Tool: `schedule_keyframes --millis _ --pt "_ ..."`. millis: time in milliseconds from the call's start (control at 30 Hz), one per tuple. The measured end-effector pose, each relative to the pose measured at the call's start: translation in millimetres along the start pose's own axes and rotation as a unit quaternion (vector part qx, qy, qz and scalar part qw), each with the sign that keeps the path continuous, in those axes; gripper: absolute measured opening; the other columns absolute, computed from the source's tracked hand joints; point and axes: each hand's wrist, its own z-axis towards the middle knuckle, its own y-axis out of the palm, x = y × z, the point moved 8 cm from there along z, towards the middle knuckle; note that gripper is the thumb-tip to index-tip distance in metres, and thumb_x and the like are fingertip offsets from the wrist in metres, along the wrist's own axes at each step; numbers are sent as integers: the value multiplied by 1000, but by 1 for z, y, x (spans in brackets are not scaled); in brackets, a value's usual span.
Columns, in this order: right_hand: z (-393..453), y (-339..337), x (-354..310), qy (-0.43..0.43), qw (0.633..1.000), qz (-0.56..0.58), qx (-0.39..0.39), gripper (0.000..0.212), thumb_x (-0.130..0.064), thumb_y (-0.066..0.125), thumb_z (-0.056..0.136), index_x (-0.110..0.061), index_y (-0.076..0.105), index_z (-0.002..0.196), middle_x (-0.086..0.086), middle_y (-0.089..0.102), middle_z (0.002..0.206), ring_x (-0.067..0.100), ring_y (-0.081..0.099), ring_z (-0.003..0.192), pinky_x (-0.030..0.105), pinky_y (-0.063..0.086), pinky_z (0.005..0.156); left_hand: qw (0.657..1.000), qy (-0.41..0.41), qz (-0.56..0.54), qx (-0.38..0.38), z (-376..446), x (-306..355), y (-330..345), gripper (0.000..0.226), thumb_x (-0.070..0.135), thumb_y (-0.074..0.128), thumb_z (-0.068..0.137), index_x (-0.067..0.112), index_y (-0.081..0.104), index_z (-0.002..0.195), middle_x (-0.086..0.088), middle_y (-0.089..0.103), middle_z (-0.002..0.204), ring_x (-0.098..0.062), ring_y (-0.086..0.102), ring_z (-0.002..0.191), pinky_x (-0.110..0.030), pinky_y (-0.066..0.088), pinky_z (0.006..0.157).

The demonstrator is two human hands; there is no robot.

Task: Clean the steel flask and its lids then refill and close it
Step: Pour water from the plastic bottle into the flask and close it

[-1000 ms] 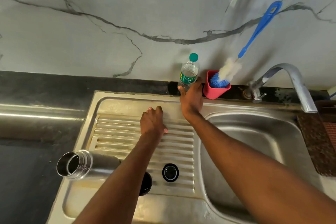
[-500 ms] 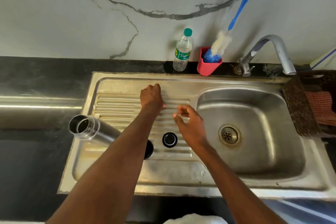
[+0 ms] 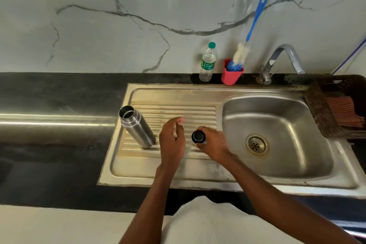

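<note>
Over on the ribbed drainboard of the sink, steel flask standing open-mouthed, leaning a touch in this wide-angle shot, long axis roughly upright with the mouth toward the back-left. Sits just left of the left hand, so clearly the nearer hand for grabbing it. Right hand further off, on the basin side.

Fingers now: right hand wrapped around a small black lid, held just above the drainboard, open underside facing up toward the camera. Left hand loosely curled, fingertips pointing away toward the wall, nothing obviously in it. Could be pinching something small, honestly can't tell from this angle. Not touching the flask, a small gap between them.

Only one lid visible right now; a second one possibly hidden under a hand or arm, no way to say.

Best guess on the step: lid cleaning or getting ready to close up. Can't see whether the flask has water inside. Plastic water bottle parked capped at the back ledge, right beside the red cup with the bottle brush in it, tap further right. If the lid goes on next, it has to cross leftward past the left hand to reach the flask mouth.
</note>
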Motion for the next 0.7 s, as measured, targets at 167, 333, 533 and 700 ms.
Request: schedule_keyframes --millis 167,333,533,700 --pt "-3 -18 -11 23 981 175 76 52 -23 83 82 -27 63 129 -5 53 121 4 57 98 26 47 95 998 37 -10 44 -27 -9 -50 22 26 54 103 15 72 96 7 71 85 -13 68 79 -25 52 68" --pt "1 -29 -41 29 946 297 128 59 -8 83 80 -27 64 133 -5 49 122 10 59 111 33 51 105 992 -52 46 104 -54 -65 -94 45 61 48 103 26 63 79 9 60 65 -13 57 58 -25 42 56" --pt "-1 -48 -86 13 913 382 146 53 -21 92 76 -26 65 121 -10 71 115 10 69 101 29 58 87 968 -129 42 210 -45 -79 -134 55 68 67 89 25 56 121 9 58 115 -14 58 105 -41 54 90" --pt "-6 -60 -116 -25 911 385 144 51 -22 89 79 -31 68 125 -9 70 119 6 68 102 20 55 84 984 -143 9 107 -16 -82 -115 96 60 85 77 31 36 154 8 48 152 -14 47 138 -39 37 112"
